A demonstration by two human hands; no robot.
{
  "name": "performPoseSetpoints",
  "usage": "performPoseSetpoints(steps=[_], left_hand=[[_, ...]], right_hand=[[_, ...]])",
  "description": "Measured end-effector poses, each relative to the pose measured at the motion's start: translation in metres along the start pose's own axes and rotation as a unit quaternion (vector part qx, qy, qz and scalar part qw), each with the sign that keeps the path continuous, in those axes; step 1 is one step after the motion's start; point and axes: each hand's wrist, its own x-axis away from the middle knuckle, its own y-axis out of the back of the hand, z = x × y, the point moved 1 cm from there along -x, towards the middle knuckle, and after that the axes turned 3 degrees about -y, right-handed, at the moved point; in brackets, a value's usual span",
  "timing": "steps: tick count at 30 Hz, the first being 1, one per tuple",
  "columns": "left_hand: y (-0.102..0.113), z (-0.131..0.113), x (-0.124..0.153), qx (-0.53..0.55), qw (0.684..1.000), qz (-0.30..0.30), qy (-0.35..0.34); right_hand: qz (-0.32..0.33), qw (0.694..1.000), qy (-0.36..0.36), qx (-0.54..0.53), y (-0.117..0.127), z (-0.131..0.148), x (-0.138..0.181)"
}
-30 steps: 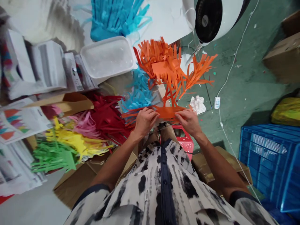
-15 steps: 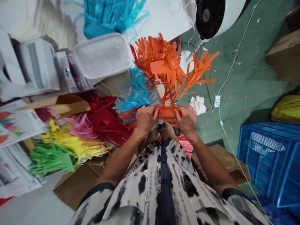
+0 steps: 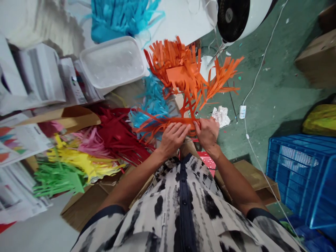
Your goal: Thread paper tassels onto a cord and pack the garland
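Observation:
Fringed orange paper point(image 3: 168, 120) stretches across in front of me, its cut strips fanning out to the left. My right hand point(image 3: 208, 131) pinches the right part of its uncut band between thumb and fingers. My left hand point(image 3: 174, 136) is closed on the near edge of the band beside it, fingers together and pointing right; its thumb is hidden. Just beyond lies a pile of orange fringe point(image 3: 181, 71), with strips hanging down to the piece in my hands. Blue fringe point(image 3: 152, 101) lies behind the left strips.
A white plastic tub point(image 3: 112, 63) and blue tassels point(image 3: 112, 21) stand on the table at upper left. Red point(image 3: 115, 133), yellow point(image 3: 81, 157) and green fringe point(image 3: 57, 175) lie left. A fan point(image 3: 233, 17), white cable point(image 3: 262, 66) and blue crate point(image 3: 294, 168) are right.
My left hand has moved right and slightly toward me, close to my right hand, and its fingers have turned to point right. My right hand stays on the orange band.

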Motion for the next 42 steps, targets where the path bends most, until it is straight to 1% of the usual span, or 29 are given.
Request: performPoseSetpoints(steps=[1, 4, 7, 9, 11, 12, 14, 17, 21, 24, 25, 26, 27, 28, 30, 33, 35, 37, 39, 41, 42], left_hand=[[-0.004, -0.001, 0.002, 0.004, 1.000, 0.014, -0.010], [-0.010, -0.001, 0.006, -0.001, 1.000, 0.028, -0.002], [-0.010, -0.001, 0.006, -0.005, 0.999, 0.033, -0.008], [-0.009, -0.002, 0.005, -0.002, 0.999, 0.033, -0.016], [-0.007, -0.002, 0.004, 0.005, 0.999, 0.030, -0.016], [-0.007, -0.002, 0.003, 0.008, 0.999, 0.028, -0.015], [-0.007, -0.001, 0.002, 0.011, 0.999, 0.027, -0.014], [-0.007, 0.002, 0.001, 0.008, 0.999, 0.024, -0.020], [-0.004, 0.005, 0.001, 0.009, 1.000, 0.014, -0.018], [-0.004, 0.004, 0.001, 0.010, 1.000, 0.011, -0.014], [-0.004, 0.004, 0.002, 0.008, 1.000, 0.010, -0.018], [-0.004, 0.003, 0.002, 0.005, 1.000, 0.009, -0.022], [-0.004, 0.003, 0.003, 0.001, 1.000, 0.008, -0.027], [-0.005, 0.002, 0.004, 0.000, 0.999, 0.010, -0.030], [-0.005, 0.002, 0.005, 0.002, 0.999, 0.012, -0.036], [-0.003, 0.007, 0.007, 0.014, 0.999, 0.013, -0.050], [0.002, 0.016, 0.010, 0.020, 0.998, 0.008, -0.057], [0.012, 0.029, 0.013, 0.018, 0.999, -0.004, -0.043], [0.026, 0.043, 0.017, 0.003, 1.000, -0.024, -0.010], [0.042, 0.052, 0.019, -0.027, 0.997, -0.060, 0.027], [0.049, 0.053, 0.020, -0.044, 0.994, -0.090, 0.048]], right_hand=[[-0.002, 1.000, 0.004, -0.003, 0.002, -0.001, 0.000], [-0.002, 1.000, 0.010, -0.010, 0.015, -0.008, 0.005], [-0.042, 0.999, 0.023, -0.007, 0.032, -0.015, 0.019], [-0.055, 0.996, 0.065, -0.007, 0.037, -0.015, 0.030], [-0.033, 0.993, 0.114, -0.017, 0.036, -0.013, 0.038], [-0.018, 0.992, 0.126, -0.024, 0.034, -0.012, 0.040], [-0.002, 0.993, 0.111, -0.036, 0.030, -0.016, 0.037], [-0.008, 0.997, 0.058, -0.051, 0.034, -0.031, 0.024], [-0.028, 0.995, 0.047, -0.084, 0.061, -0.051, 0.012], [-0.066, 0.994, 0.056, -0.061, 0.075, -0.047, 0.021], [-0.071, 0.994, 0.068, -0.054, 0.074, -0.041, 0.026], [-0.063, 0.993, 0.088, -0.054, 0.070, -0.033, 0.032], [-0.039, 0.990, 0.119, -0.061, 0.063, -0.025, 0.037], [-0.013, 0.986, 0.149, -0.070, 0.054, -0.017, 0.042], [0.022, 0.981, 0.179, -0.074, 0.031, -0.008, 0.047], [0.011, 0.985, 0.164, -0.055, 0.000, -0.010, 0.045], [0.002, 0.986, 0.160, -0.041, -0.011, -0.017, 0.039], [-0.001, 0.984, 0.175, -0.029, -0.015, -0.023, 0.032], [-0.008, 0.980, 0.198, -0.017, -0.014, -0.025, 0.025], [-0.027, 0.977, 0.211, -0.009, -0.011, -0.024, 0.021], [-0.039, 0.976, 0.215, -0.007, -0.008, -0.023, 0.020]])
